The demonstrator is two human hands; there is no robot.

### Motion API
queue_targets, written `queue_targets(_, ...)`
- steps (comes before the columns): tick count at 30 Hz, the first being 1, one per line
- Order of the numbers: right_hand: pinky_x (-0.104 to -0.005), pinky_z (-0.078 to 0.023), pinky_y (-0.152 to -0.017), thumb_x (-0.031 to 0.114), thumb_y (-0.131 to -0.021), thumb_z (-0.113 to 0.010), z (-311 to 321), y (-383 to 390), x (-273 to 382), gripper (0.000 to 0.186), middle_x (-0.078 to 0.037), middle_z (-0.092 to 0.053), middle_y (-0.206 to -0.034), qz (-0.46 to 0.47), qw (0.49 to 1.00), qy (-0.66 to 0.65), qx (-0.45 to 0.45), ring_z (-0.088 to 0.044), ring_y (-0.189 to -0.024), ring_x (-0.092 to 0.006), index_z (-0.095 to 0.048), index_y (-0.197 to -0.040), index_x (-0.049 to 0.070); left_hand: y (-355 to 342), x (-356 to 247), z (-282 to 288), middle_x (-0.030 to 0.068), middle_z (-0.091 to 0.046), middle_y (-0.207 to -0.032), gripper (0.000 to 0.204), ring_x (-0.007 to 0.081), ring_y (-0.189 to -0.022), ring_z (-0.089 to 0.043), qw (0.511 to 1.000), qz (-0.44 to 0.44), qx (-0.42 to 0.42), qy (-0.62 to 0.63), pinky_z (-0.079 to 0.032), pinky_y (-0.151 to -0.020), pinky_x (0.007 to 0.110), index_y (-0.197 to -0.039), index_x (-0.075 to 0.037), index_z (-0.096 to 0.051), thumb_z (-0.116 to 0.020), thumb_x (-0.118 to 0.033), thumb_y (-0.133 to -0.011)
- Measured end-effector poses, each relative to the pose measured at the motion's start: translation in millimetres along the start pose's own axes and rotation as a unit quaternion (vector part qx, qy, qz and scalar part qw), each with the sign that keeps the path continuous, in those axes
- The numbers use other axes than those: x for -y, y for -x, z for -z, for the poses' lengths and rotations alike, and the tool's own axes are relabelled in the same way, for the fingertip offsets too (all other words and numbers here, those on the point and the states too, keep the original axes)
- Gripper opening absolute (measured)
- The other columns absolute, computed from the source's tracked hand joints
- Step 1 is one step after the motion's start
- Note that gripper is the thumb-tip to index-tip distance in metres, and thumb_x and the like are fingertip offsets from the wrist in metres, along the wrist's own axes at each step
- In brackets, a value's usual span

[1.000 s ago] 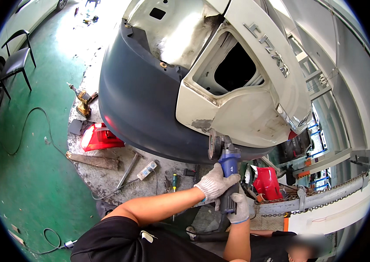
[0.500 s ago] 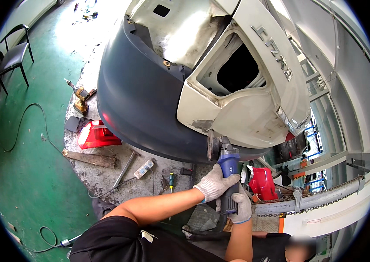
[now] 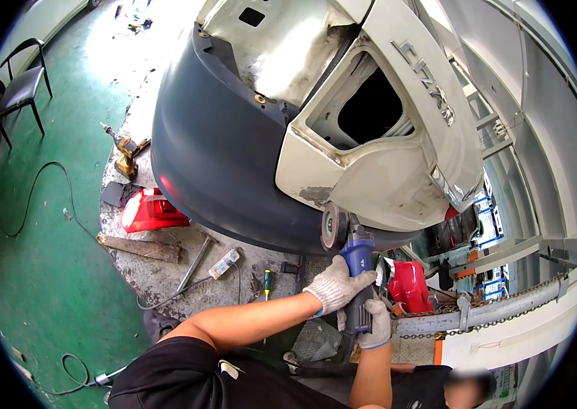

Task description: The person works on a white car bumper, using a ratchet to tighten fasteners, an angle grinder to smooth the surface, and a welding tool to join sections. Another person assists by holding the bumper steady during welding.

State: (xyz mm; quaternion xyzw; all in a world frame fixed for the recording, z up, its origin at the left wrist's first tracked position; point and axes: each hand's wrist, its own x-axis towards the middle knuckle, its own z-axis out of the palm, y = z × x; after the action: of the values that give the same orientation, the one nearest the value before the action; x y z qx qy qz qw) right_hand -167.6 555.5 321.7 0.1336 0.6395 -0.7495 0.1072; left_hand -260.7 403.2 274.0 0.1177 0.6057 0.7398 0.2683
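Observation:
An angle grinder [image 3: 358, 255] with a blue-and-dark body is held in both hands, its round disc [image 3: 331, 226] at the lower edge of a car's white tailgate [image 3: 384, 180]. My left hand [image 3: 336, 285], in a white knit glove, wraps the grinder's body just behind its head. Farther down, my right hand [image 3: 374, 323], gloved the same way, closes round the rear handle. Close to the disc, a grey patch of stripped paint [image 3: 317, 195] shows on the tailgate. Below and left of it curves the dark grey bumper [image 3: 234, 163]. Whether the disc touches the metal, I cannot tell.
On the worn grey platform lie a red tail light [image 3: 154, 211], a cordless drill [image 3: 127, 157], a hammer [image 3: 196, 262], a wood piece [image 3: 140, 248], a power strip [image 3: 224, 264] and a screwdriver [image 3: 268, 285]. Another red lamp [image 3: 410, 286] sits at right by a chained beam [image 3: 493, 317].
The grinder has turned slightly, so more of its disc face shows. My right hand has shifted a little up and left with the handle.

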Motion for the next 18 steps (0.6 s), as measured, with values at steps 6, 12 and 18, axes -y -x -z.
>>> queue_targets(6,-0.0424,-0.064,-0.058,0.035,-0.080,-0.071,-2,0,-2,0.071,-0.022,-0.071,-0.096,-0.017,0.999,-0.047,-0.002,-0.074,-0.070,-0.0341,-0.052,-0.135,-0.006,3,-3,5,0.0349,-0.067,-0.118,0.099,0.0414,-0.110,-0.071,1.000,0.007,0.012,-0.008,-0.056,-0.094,0.045,-0.131,0.019,-0.042,-0.071,-0.066,-0.089)
queue_targets(12,-0.0435,-0.064,-0.060,0.033,-0.079,-0.071,11,-1,-11,0.072,-0.023,-0.071,-0.094,-0.023,0.999,-0.035,0.008,-0.074,-0.071,-0.0346,-0.051,-0.137,-0.006,9,-6,9,0.0332,-0.067,-0.119,0.096,0.0395,-0.108,-0.071,1.000,0.001,0.019,0.004,-0.057,-0.092,0.044,-0.133,0.017,-0.042,-0.072,-0.063,-0.089)
queue_targets(18,-0.0408,-0.064,-0.060,0.026,-0.080,-0.070,-8,3,-2,0.078,-0.020,-0.068,-0.102,0.028,0.999,0.037,0.006,-0.073,-0.072,-0.0291,-0.041,-0.148,-0.001,10,7,6,0.0287,-0.068,-0.115,0.087,0.0344,-0.104,-0.072,0.997,-0.039,0.005,0.073,-0.058,-0.091,0.043,-0.135,0.012,-0.043,-0.074,-0.056,-0.092)
